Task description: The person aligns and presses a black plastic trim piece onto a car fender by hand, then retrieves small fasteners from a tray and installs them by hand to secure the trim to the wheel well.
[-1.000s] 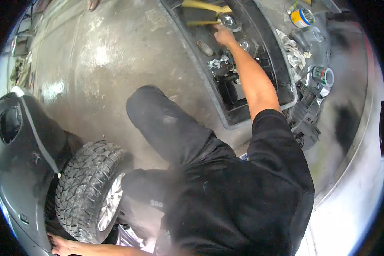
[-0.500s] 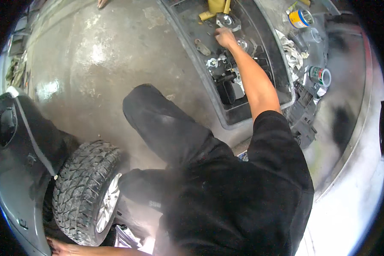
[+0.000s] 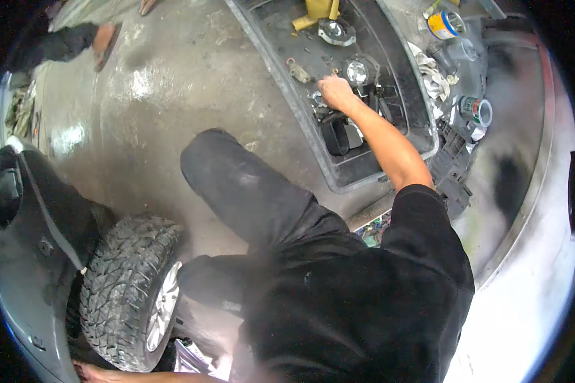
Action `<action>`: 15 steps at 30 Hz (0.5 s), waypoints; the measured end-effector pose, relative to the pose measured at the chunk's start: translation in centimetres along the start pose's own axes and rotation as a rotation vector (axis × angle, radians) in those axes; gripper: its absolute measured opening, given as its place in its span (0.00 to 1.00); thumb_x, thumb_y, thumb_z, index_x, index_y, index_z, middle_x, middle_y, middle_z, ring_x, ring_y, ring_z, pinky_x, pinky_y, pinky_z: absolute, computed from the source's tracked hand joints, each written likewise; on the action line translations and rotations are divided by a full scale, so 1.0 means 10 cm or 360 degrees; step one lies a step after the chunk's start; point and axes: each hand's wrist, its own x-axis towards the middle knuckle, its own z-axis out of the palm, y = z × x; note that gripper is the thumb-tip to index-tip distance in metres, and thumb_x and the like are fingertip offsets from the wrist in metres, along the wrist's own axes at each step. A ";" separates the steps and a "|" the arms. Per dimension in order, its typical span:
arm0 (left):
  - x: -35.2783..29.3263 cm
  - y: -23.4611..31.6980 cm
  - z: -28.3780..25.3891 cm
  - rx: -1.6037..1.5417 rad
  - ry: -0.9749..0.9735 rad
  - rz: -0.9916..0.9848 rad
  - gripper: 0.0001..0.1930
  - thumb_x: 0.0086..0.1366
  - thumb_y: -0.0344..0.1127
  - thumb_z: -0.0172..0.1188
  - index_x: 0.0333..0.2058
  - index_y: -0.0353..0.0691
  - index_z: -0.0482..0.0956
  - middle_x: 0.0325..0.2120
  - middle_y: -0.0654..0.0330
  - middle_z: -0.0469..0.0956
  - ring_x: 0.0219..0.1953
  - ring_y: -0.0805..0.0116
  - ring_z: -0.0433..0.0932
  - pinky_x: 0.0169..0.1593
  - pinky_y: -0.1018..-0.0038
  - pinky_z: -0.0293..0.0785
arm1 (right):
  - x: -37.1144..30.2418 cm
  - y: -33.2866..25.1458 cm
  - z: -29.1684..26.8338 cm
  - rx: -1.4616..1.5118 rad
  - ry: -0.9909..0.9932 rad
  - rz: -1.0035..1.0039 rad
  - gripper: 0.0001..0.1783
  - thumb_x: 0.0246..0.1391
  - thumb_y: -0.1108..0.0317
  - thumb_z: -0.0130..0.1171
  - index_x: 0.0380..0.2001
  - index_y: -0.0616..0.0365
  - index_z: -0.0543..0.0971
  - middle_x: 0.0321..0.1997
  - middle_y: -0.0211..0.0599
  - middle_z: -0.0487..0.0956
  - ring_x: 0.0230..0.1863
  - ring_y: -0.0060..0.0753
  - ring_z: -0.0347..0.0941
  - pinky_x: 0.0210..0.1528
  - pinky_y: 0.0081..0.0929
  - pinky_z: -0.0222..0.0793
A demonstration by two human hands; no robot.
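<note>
My right hand [image 3: 337, 93] reaches into a black plastic tray [image 3: 281, 96] with its fingers curled down among small car parts. Whatever its fingertips pinch is hidden. Just right of it lies a round clear-lensed lamp [image 3: 359, 71], and a second lamp [image 3: 336, 32] is farther off. A small metal bracket [image 3: 298, 71] sits to the left of the hand, and black plastic parts [image 3: 340, 137] are on the near side. At the lower left, my left hand [image 3: 91, 373] touches the lower edge of a dark grey car bumper [image 3: 32, 274]; its fingers are mostly hidden.
A treaded tyre [image 3: 126, 287] on a silver rim stands beside my knee. Right of the tray are a yellow-and-blue tin [image 3: 445, 25], a green tin [image 3: 475, 111], crumpled paper [image 3: 430, 80] and a black plastic part [image 3: 452, 159]. Another person's foot [image 3: 102, 46] shows at the far left.
My right hand has come back toward me from beside the farther lamp to the nearer small parts. Another person's leg and foot have entered at the far left. My left hand stays at the bumper.
</note>
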 end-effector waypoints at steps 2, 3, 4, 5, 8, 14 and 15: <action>0.04 -0.07 0.18 -0.0026 -0.0048 -0.0016 0.23 0.74 0.42 0.40 0.61 0.34 0.67 0.70 0.48 0.54 0.72 0.43 0.47 0.72 0.40 0.39 | 0.12 0.15 -0.04 0.0217 0.0095 0.0153 0.05 0.48 0.69 0.60 0.29 0.57 0.81 0.32 0.48 0.81 0.39 0.55 0.80 0.40 0.49 0.76; 0.02 0.04 0.00 -0.0018 -0.0024 0.0003 0.23 0.74 0.42 0.40 0.61 0.34 0.67 0.70 0.48 0.54 0.72 0.43 0.47 0.72 0.40 0.39 | 0.31 0.11 -0.11 0.0265 0.0236 0.0178 0.06 0.48 0.68 0.60 0.29 0.57 0.80 0.33 0.50 0.81 0.39 0.56 0.79 0.41 0.50 0.75; 0.00 0.15 -0.17 -0.0021 0.0001 0.0019 0.23 0.74 0.42 0.41 0.61 0.34 0.67 0.70 0.48 0.54 0.72 0.43 0.47 0.72 0.40 0.39 | 0.52 0.06 -0.20 0.0318 0.0376 0.0202 0.06 0.48 0.68 0.60 0.30 0.57 0.79 0.33 0.51 0.81 0.38 0.57 0.79 0.41 0.51 0.75; 0.00 0.20 -0.19 -0.0001 -0.0009 0.0021 0.23 0.74 0.42 0.41 0.61 0.34 0.67 0.70 0.48 0.54 0.72 0.43 0.47 0.72 0.40 0.38 | 0.72 0.05 -0.15 0.0445 0.0607 0.0255 0.06 0.49 0.68 0.59 0.30 0.57 0.79 0.33 0.52 0.81 0.38 0.59 0.79 0.41 0.52 0.75; 0.04 0.15 -0.06 -0.0012 -0.0074 -0.0005 0.23 0.74 0.42 0.41 0.61 0.34 0.67 0.70 0.48 0.54 0.72 0.44 0.47 0.72 0.40 0.38 | 1.15 0.19 -0.14 0.0522 0.0817 0.0408 0.06 0.52 0.68 0.56 0.32 0.58 0.78 0.33 0.53 0.81 0.38 0.60 0.79 0.41 0.53 0.75; 0.36 0.29 -0.32 -0.0241 -0.0345 -0.0139 0.23 0.74 0.41 0.41 0.61 0.34 0.67 0.70 0.49 0.54 0.72 0.44 0.47 0.72 0.41 0.38 | 1.57 0.10 -0.16 0.0252 0.0753 0.0568 0.13 0.58 0.66 0.50 0.32 0.56 0.83 0.36 0.51 0.83 0.41 0.56 0.82 0.42 0.52 0.77; 0.44 0.32 -0.45 -0.0400 -0.0492 -0.0260 0.23 0.74 0.41 0.41 0.61 0.34 0.67 0.70 0.49 0.54 0.72 0.44 0.47 0.72 0.41 0.38 | 1.61 0.09 -0.11 0.0239 0.0753 0.0579 0.13 0.58 0.66 0.50 0.32 0.56 0.84 0.36 0.51 0.83 0.41 0.56 0.82 0.42 0.52 0.77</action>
